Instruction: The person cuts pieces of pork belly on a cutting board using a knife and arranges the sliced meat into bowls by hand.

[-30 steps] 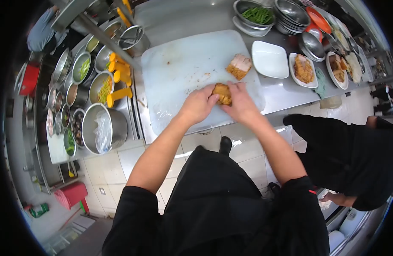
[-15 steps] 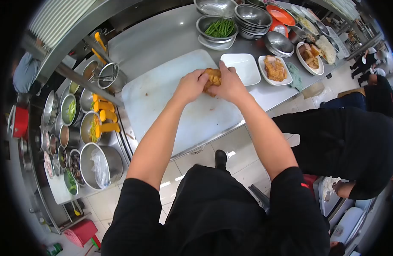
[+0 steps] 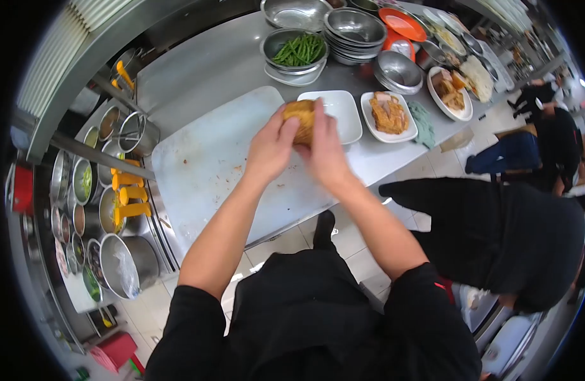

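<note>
Between my two hands is a golden-brown piece of fried meat (image 3: 300,120), raised over the right end of the white cutting board (image 3: 203,159). My left hand (image 3: 271,147) grips it from the left, thumb on its near side. On the other side my right hand (image 3: 323,146) presses against it, slightly blurred. Just beyond my right fingers sits a white square dish (image 3: 343,114), its left part hidden by the hand and the meat. Dark crumbs lie scattered on the board.
Right of the dish stand a plate of sliced fried meat (image 3: 389,117) and a green cloth (image 3: 422,126). A bowl of green beans (image 3: 299,51) and stacked metal bowls (image 3: 355,32) are at the back. Ingredient pots (image 3: 128,263) line the left. A co-worker in black (image 3: 496,235) is close at right.
The meat has come up off the board in both hands and toward the white dish, exposing crumbs on the board. My view has shifted slightly, and the co-worker at right has moved a little.
</note>
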Demonstrator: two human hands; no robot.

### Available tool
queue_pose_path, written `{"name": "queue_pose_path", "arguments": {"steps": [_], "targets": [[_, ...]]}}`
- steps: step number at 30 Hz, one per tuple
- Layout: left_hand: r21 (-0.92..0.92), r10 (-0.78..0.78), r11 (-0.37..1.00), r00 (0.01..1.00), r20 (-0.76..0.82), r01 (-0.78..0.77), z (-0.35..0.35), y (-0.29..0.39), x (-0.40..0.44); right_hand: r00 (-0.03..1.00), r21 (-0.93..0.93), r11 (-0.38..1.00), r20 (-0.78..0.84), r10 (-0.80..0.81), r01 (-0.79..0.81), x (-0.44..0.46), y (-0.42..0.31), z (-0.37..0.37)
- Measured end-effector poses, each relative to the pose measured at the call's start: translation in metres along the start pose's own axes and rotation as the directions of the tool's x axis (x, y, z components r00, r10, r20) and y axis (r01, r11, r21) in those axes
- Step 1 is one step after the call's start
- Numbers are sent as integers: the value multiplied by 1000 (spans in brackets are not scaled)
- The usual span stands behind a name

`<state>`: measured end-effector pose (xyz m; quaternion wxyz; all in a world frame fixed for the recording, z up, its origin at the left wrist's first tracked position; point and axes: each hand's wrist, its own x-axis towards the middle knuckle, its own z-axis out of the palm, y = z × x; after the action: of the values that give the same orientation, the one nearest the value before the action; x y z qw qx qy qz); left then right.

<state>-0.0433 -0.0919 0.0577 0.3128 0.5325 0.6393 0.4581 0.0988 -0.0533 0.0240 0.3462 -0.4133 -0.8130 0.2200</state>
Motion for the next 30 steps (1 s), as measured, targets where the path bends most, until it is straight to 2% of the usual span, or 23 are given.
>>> {"name": "queue_pose_path", "arguments": {"steps": [1,2,4,5,6,7,8,9,11,13,16,19,23,26,29,30], "targets": [[85,-25,996,999,30,22,7,11,18,990,-13,995,98,101,-100,16,-1,-27],[159,-129,982,981,144,106,13,20,41,961,-40,980,192,199,-195,31,3,-50],[318,-345,918,873,345,237,23,36,87,869,-162,952,391,302,-258,65,32,-79],[375,-440,877,815,377,300,30,40,105,777,-164,935,521,354,-316,85,42,-89],[433,-531,828,746,403,356,38,39,121,667,-66,907,655,354,-417,99,65,-83],[491,-619,770,661,424,407,47,34,130,539,10,849,777,326,-528,106,96,-67],[478,-652,749,638,408,460,55,24,136,401,60,767,877,265,-638,113,116,-58],[464,-684,724,614,394,510,63,11,141,381,-9,813,880,283,-583,118,115,-57],[447,-735,677,556,387,584,66,3,143,373,-18,837,890,263,-548,124,106,-64],[428,-738,674,564,370,602,62,1,140,335,-54,863,908,252,-503,128,112,-63],[364,-721,693,589,366,622,54,24,127,483,-259,939,807,340,-227,134,99,-81],[273,-711,700,607,355,660,55,34,110,482,-159,985,859,172,-69,130,97,-91],[198,-709,701,641,294,685,58,20,103,530,-216,972,816,230,-89,115,92,-94],[119,-642,764,726,246,635,55,25,92,580,-156,982,793,188,-105,112,90,-101],[347,-575,803,783,236,485,60,21,89,621,-92,990,771,140,-109,106,107,-84],[374,-531,819,823,203,436,62,18,86,632,-90,989,761,144,-117,104,106,-84]]}}
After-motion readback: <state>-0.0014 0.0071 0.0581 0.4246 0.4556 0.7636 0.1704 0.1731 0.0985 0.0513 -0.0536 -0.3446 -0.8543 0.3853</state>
